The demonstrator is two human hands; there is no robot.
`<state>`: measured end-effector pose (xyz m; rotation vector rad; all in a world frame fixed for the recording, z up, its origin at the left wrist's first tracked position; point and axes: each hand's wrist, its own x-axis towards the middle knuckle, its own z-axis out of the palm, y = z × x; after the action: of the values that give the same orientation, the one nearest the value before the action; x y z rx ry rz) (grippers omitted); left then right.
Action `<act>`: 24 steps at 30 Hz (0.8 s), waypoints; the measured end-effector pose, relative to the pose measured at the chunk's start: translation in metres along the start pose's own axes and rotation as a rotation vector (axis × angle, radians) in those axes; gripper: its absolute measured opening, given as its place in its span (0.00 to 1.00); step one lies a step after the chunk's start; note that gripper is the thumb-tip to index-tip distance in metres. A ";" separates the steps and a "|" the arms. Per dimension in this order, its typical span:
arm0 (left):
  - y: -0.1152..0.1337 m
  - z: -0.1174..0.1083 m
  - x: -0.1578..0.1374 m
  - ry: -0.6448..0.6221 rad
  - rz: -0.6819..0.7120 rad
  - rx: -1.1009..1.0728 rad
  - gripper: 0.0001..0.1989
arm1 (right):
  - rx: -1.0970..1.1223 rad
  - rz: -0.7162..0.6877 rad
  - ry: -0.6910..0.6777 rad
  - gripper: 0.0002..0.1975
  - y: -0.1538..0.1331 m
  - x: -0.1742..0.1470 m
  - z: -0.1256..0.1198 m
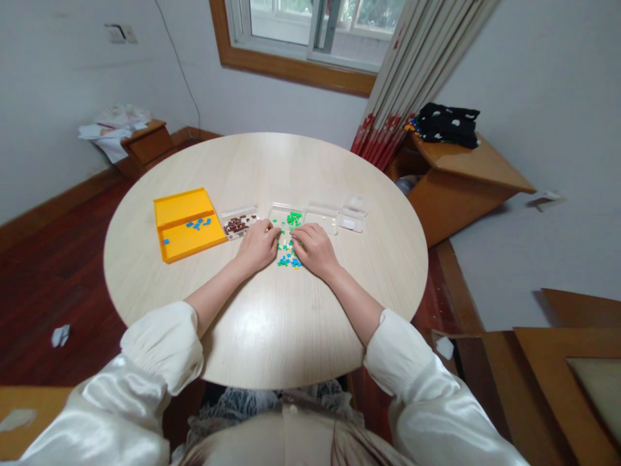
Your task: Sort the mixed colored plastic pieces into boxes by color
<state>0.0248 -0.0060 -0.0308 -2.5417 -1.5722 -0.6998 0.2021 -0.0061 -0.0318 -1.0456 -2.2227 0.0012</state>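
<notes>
Between my hands lies a loose pile of small blue, green and yellow toy bricks [290, 261] on the round table [272, 323]. My left hand [259, 247] rests at the pile's left side, fingers curled and closed, with the fingertips at its edge. From the right, my right hand [316, 250] reaches in with bent fingers pinched together over the bricks. Whatever either hand pinches is too small to make out. Just beyond the fingers, a clear tray [276, 208] holds green bricks [294, 219].
Left on the table is an open yellow case [182, 208] with several blue bricks [198, 223]. Beside it stands a clear tray of brown bricks [237, 224]. To the right are a clear tray with a few pale pieces [323, 219] and a small lidded clear box [352, 220].
</notes>
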 end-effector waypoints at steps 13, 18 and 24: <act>-0.010 0.007 0.002 0.134 -0.085 -0.057 0.13 | 0.016 0.103 -0.072 0.17 -0.003 0.002 -0.003; -0.009 0.006 0.001 0.110 -0.096 -0.027 0.13 | 0.019 -0.026 -0.141 0.15 -0.009 0.002 -0.006; -0.006 0.003 0.001 0.089 -0.078 0.022 0.12 | -0.047 -0.042 -0.260 0.17 -0.012 0.003 -0.005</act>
<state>0.0205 -0.0013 -0.0338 -2.4098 -1.6475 -0.7880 0.1952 -0.0135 -0.0229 -1.0750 -2.4889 0.0696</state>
